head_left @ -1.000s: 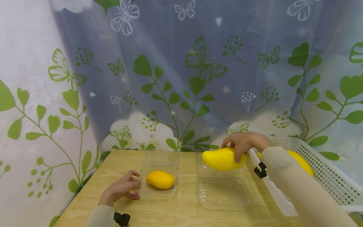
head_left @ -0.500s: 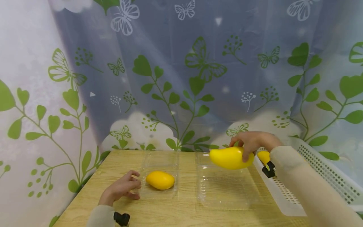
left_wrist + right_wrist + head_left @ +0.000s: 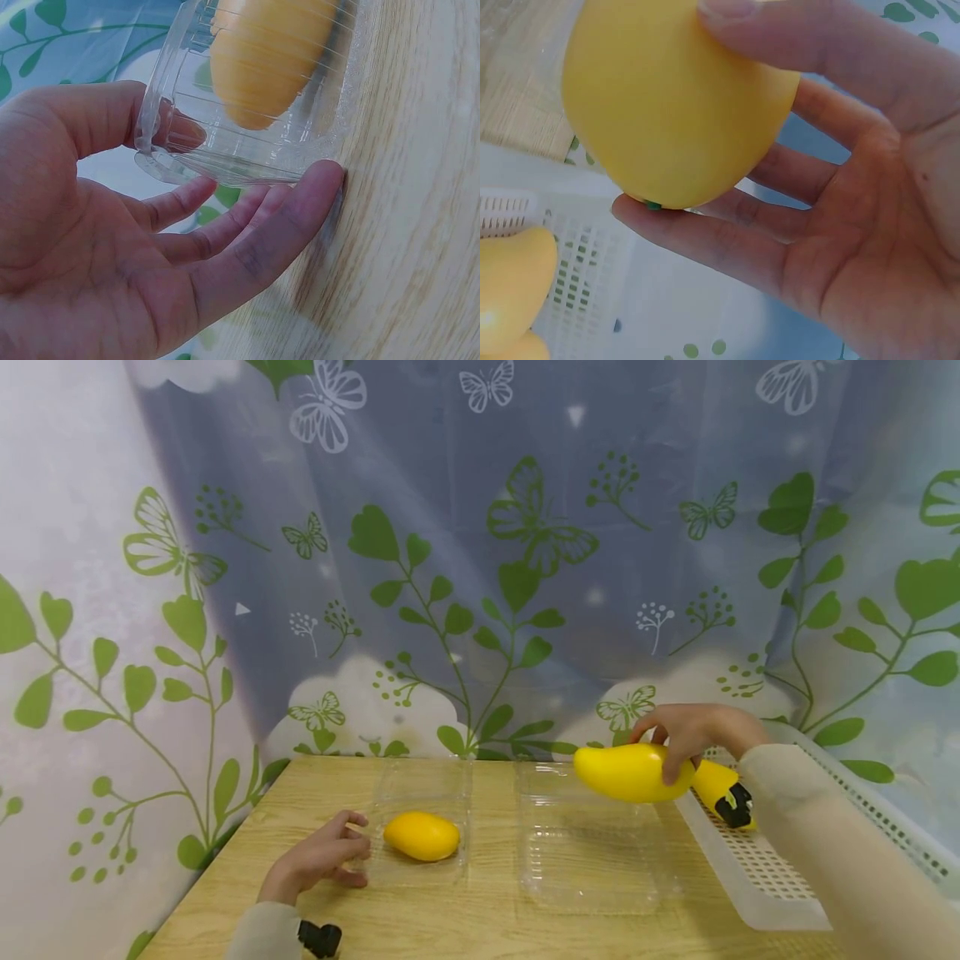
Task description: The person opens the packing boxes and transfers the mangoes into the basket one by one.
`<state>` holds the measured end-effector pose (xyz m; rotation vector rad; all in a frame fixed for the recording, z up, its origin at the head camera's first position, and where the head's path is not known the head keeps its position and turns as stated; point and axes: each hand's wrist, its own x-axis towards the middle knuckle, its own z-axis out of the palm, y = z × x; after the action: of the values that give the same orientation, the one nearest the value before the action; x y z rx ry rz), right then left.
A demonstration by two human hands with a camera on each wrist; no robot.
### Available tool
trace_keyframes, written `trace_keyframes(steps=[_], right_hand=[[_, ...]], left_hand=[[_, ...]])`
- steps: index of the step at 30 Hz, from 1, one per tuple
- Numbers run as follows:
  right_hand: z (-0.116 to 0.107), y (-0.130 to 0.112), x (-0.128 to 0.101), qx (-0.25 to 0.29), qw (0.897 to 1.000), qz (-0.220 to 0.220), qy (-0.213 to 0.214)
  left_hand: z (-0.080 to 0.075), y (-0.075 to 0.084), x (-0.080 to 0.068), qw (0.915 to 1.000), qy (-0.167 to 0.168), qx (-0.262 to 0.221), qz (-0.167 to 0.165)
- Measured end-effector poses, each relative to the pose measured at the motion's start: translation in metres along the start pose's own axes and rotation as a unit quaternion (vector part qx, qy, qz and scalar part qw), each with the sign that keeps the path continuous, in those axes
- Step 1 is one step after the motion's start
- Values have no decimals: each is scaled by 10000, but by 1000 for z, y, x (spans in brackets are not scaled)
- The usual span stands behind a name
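My right hand (image 3: 690,739) grips a yellow mango (image 3: 630,772) and holds it raised over the back right of a clear plastic clamshell box (image 3: 592,893). In the right wrist view, the thumb lies across the mango (image 3: 675,105) and a fingertip touches its end near a small green spot. A smaller orange-yellow mango (image 3: 422,837) lies in the left clear clamshell box (image 3: 420,878). My left hand (image 3: 318,856) rests at that box's left side, its fingers spread and relaxed. In the left wrist view, the thumb shows partly through the box's clear wall (image 3: 176,82).
To the right stands a white perforated basket (image 3: 765,868), partly hidden by my right sleeve. More yellow mangoes (image 3: 514,285) lie in it. Both boxes stand on a wooden table (image 3: 495,918), their lids folded back towards a leaf-patterned curtain (image 3: 465,485).
My right hand has moved steadily right and slightly up with the mango, closer to the basket. The left hand and the mango in the left box stay in place.
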<state>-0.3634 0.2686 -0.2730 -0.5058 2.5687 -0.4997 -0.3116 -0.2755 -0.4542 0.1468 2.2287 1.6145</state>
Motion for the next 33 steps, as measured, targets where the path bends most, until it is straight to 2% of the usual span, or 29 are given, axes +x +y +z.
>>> trace_keyframes(steps=[14, 33], right_hand=[[-7, 19, -16, 180, 9996, 230, -5], [-24, 51, -41, 12, 9996, 278, 60]], left_hand=[[0, 2, -2, 10000, 19, 5, -9], [0, 0, -1, 10000, 46, 30, 36]])
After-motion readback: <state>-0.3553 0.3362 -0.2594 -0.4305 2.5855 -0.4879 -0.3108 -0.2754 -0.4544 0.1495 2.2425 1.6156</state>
